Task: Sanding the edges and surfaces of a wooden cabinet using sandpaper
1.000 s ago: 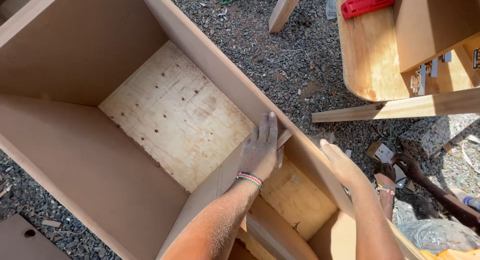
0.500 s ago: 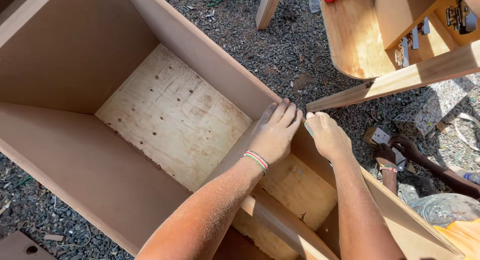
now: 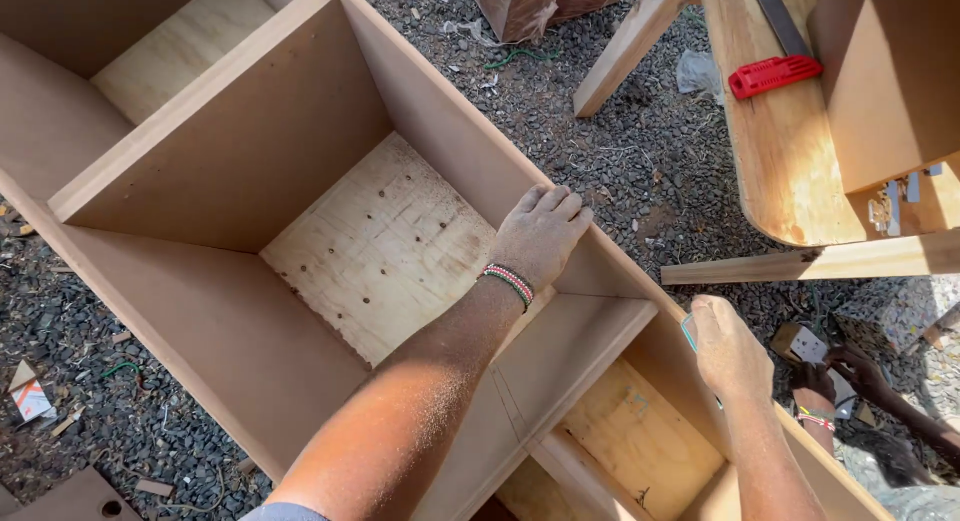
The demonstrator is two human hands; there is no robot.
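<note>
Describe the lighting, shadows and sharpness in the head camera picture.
Head view: hard sunlight, with the left hand brightly lit on the edge of the brown cabinet; deep shadow fills the compartment walls, and the forearm near the lens is strongly lit and slightly soft; the gravel and red tool look sharp; the right hand is sunlit, no motion blur.

You are standing in an open-air carpentry yard. Loose grey gravel [image 3: 620, 171] covers the ground, strewn with wood offcuts and scraps. A half-built cabinet [image 3: 300, 181] of brown board with a raw plywood back lies flat on it. Beside it a rough plywood worktop [image 3: 790, 161] carries a saw with a red handle [image 3: 772, 76], all in hard sunlight.
</note>
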